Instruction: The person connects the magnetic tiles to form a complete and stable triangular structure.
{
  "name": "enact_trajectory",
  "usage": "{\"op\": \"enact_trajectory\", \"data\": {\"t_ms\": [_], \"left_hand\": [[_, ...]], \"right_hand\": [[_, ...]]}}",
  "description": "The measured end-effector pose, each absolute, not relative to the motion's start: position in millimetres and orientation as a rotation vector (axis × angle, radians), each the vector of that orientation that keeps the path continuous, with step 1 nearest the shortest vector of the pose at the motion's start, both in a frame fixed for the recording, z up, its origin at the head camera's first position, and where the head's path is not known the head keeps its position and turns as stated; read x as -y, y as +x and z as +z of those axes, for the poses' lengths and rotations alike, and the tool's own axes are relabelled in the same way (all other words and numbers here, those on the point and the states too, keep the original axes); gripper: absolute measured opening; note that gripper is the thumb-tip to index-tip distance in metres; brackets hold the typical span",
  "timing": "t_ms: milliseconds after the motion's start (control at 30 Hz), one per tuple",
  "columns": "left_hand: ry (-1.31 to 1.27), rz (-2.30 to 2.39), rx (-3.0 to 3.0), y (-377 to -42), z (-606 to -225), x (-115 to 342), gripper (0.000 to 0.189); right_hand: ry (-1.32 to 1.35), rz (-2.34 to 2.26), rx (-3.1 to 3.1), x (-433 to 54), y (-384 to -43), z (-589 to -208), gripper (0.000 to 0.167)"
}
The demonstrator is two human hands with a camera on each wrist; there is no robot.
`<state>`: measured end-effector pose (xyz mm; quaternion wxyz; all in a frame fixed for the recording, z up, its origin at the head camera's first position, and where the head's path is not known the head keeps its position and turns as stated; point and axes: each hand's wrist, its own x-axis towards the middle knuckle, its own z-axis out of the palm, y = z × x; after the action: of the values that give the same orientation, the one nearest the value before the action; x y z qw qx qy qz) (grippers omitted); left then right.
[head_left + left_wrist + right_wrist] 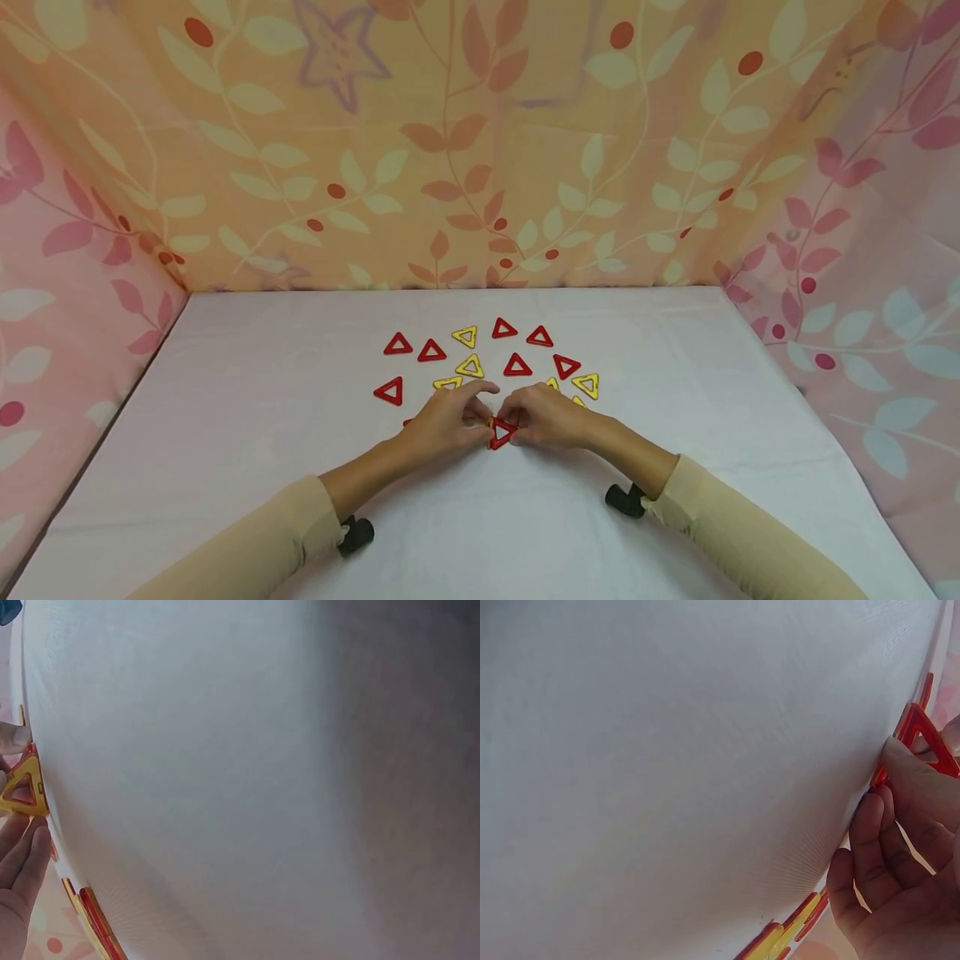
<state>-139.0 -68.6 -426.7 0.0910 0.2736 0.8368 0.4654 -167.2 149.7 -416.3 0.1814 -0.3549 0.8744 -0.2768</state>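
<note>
Between my fingertips I hold two triangles, a yellow one and a red one: the fingers of my left hand [447,423] are pinched on the yellow triangle [39,789], which stands steeply tipped, while the thumb and fingers of my right hand [551,419] are clamped on the pointed end of the red triangle [505,440], its hollow face turned up towards me. Their near sides seem to touch, though the fingers hide part of the join. I judge that I grip rims and corners so the two sides can face each other squarely, with one hand steadying each piece. Just outward, partly covered by my hands, I count three loose yellow triangles, one beyond my left fingers and two beyond my right knuckles, plus a sliver of red beside my left hand. Farther past the fingertips, three more yellow triangles [470,373] and seven red triangles [517,374] show whole, making six loose yellow and, with the sliver, apparently eight red. They lie flat, fanned ahead and to both sides, mostly apart, probably so that each is easy to pinch up singly. Under everything spreads one white cloth [247,467]; behind my fingers come two beige sleeves [247,546] and two black wrist cameras [358,536].
</note>
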Motion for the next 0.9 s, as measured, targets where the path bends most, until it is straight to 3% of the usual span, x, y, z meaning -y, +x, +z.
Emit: {"op": "enact_trajectory", "data": {"t_ms": [633, 900], "left_hand": [[0.818, 1.313, -2.509, -142, -426, 68, 0.053], [0.779, 1.265, -2.531, -141, -426, 68, 0.056]], "right_hand": [[-1.037, -0.725, -2.481, -152, -166, -414, 0.031], [-1.029, -0.756, -2.506, -174, -178, -399, 0.035]]}}
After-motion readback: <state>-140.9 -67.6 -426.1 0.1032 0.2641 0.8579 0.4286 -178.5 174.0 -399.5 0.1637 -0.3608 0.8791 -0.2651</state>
